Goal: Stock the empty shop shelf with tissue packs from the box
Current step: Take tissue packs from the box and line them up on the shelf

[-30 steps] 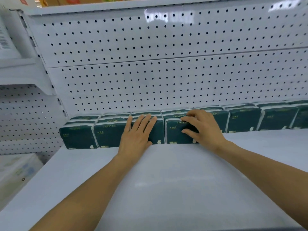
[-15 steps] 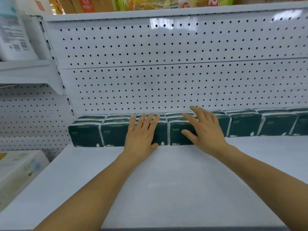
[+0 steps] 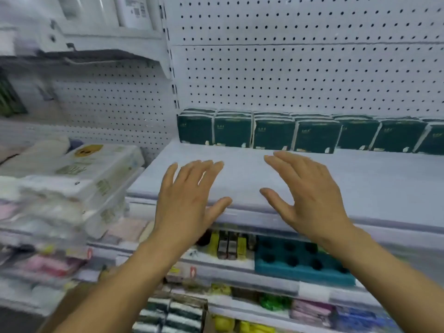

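Note:
A row of several dark green tissue packs (image 3: 272,133) stands along the back of the white shelf (image 3: 372,186), against the pegboard wall. My left hand (image 3: 186,200) and my right hand (image 3: 310,195) hover side by side over the shelf's front part, fingers spread and straight, holding nothing. Both hands are well short of the packs. The box is not in view.
To the left, a neighbouring shelf holds stacked white paper-goods packs (image 3: 79,186). Below the white shelf, lower shelves carry small goods and a teal tray with round holes (image 3: 300,263). An upper shelf (image 3: 101,54) juts out at top left.
Both hands have pulled back from the green packs toward the shelf's front edge. The view has shifted down and left, showing the lower shelves.

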`<control>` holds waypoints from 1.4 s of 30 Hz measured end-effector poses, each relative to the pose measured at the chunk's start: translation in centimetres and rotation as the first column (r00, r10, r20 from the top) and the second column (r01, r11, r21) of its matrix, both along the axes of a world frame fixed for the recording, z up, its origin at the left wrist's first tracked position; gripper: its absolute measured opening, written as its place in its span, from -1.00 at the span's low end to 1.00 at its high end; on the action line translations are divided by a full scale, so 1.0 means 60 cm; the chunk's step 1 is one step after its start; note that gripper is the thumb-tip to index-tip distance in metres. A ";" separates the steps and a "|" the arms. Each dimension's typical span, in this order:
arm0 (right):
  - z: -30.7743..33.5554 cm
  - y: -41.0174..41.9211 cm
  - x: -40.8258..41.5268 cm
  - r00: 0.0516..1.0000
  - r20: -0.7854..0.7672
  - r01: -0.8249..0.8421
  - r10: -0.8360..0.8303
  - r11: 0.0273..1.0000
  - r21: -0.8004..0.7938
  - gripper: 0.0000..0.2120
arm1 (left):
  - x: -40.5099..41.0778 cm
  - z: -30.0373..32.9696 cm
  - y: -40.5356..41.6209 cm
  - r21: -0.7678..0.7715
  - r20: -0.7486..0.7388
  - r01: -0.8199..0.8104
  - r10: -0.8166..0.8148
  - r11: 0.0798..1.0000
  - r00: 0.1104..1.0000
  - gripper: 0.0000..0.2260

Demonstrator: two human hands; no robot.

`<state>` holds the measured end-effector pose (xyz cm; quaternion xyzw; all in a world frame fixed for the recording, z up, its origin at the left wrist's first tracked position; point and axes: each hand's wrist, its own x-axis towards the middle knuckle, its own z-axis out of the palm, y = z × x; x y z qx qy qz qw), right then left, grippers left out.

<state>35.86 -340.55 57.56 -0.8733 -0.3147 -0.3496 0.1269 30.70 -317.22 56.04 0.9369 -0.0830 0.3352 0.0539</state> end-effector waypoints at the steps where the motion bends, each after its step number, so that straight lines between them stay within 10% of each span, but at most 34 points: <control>1: -0.008 0.023 -0.027 1.000 0.002 -0.028 0.028 1.000 0.001 -0.50 | -0.035 -0.008 0.020 0.000 0.034 -0.005 0.005 1.000 0.999 -0.47; 6: -0.075 0.133 -0.155 0.980 -0.035 -0.194 0.194 0.981 0.003 -0.55 | -0.199 -0.069 0.129 -0.022 0.070 -0.046 0.047 0.999 0.996 -0.54; 10: -0.174 0.212 -0.227 0.933 -0.240 -0.281 0.268 0.960 -0.022 -0.60 | -0.302 -0.160 0.219 -0.100 -0.198 -0.177 0.155 0.979 0.968 -0.52; 22: -0.470 0.349 -0.274 0.534 -0.837 -0.509 0.117 0.836 -0.208 -0.65 | -0.420 -0.486 0.341 -0.404 -0.860 -0.672 -0.009 0.621 0.509 -0.55; 33: -0.693 0.516 -0.254 0.405 -0.906 -0.660 -0.125 0.645 -0.385 -0.63 | -0.415 -0.712 0.367 -0.294 -0.952 -0.833 -0.220 0.469 0.212 -0.19; 42: -0.759 0.570 -0.245 0.385 -0.879 -0.565 -0.282 0.681 -0.466 -0.32 | -0.405 -0.760 0.377 -0.290 -0.950 -0.857 -0.240 0.427 0.201 -0.52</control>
